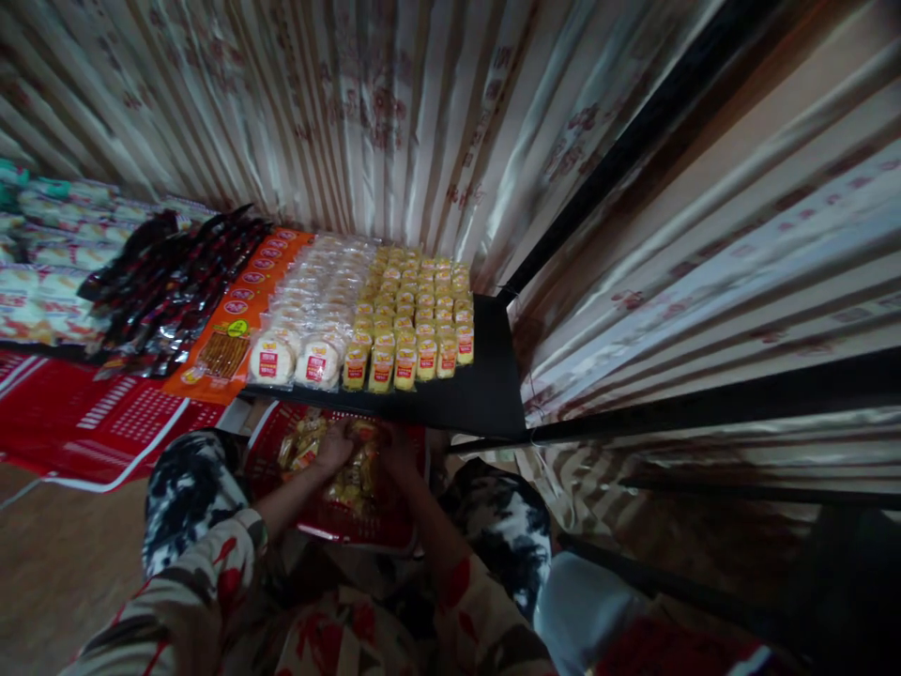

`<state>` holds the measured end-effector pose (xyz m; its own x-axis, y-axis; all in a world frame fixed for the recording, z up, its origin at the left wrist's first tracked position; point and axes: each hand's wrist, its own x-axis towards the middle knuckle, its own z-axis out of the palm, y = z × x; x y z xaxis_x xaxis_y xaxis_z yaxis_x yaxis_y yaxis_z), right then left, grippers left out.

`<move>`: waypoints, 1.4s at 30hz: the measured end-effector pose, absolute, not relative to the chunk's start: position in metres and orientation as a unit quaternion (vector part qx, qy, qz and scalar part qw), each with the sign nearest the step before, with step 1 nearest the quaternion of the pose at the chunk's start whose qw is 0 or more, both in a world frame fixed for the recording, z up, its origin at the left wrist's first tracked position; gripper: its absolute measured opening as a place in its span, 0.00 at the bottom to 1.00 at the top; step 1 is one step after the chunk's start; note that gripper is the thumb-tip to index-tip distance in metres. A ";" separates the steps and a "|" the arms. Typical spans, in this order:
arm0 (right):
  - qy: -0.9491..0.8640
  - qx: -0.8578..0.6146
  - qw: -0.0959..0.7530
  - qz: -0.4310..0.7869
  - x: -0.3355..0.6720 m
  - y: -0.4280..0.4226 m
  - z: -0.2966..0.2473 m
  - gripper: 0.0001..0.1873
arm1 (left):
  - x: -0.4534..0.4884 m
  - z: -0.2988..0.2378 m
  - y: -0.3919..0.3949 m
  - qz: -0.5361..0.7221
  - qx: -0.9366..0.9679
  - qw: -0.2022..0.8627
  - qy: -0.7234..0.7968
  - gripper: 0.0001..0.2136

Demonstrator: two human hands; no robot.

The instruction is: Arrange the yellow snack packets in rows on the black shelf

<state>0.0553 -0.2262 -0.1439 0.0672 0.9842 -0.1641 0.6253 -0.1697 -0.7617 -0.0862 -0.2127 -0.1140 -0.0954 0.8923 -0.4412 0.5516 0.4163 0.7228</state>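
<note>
A red plastic basket (262, 449) rests on my lap and holds several small yellow snack packets (352, 474). My left hand (333, 445) reaches into the basket with its fingers curled on packets. My right hand (400, 449) is in the basket beside it, dim and partly hidden, fingers closed among the packets. Above the basket a black shelf (485, 385) carries neat rows of yellow packets (415, 310) and rows of round white cakes (310, 314).
Left of the cakes lie orange packs (243, 314), then dark red packs (169, 282), then pale wrapped packs (49, 253). A red crate lid (84, 422) sits lower left. Patterned curtains hang behind and on the right. The shelf's right end is bare.
</note>
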 end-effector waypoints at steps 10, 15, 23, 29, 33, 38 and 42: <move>-0.633 -0.635 0.263 0.356 0.062 -0.258 -0.082 0.18 | -0.090 -0.079 -0.234 0.346 0.376 0.628 0.586 0.11; -0.575 -0.634 0.352 0.378 0.062 -0.269 -0.066 0.28 | -0.080 -0.051 -0.241 0.390 0.316 0.646 0.575 0.11; -0.350 -0.604 0.537 0.474 0.073 -0.272 -0.061 0.27 | -0.071 -0.020 -0.260 0.377 0.284 0.712 0.520 0.11; -0.348 -0.536 0.595 0.489 0.078 -0.273 -0.041 0.24 | -0.038 -0.016 -0.258 0.391 0.298 0.706 0.510 0.14; -0.349 -0.561 0.593 0.460 0.095 -0.269 -0.035 0.30 | -0.010 -0.018 -0.249 0.368 0.364 0.689 0.507 0.14; -0.374 -0.595 0.592 0.393 0.132 -0.247 -0.036 0.30 | 0.016 -0.021 -0.234 0.348 0.486 0.566 0.568 0.15; -0.398 -0.617 0.594 0.328 0.159 -0.220 -0.036 0.31 | 0.033 -0.018 -0.223 0.373 0.592 0.471 0.537 0.16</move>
<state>0.1590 -0.2203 -0.0359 0.4679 0.8811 0.0693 0.1023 0.0239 -0.9945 0.0328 -0.2231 -0.0182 0.1455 0.9873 -0.0634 0.2839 0.0197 0.9586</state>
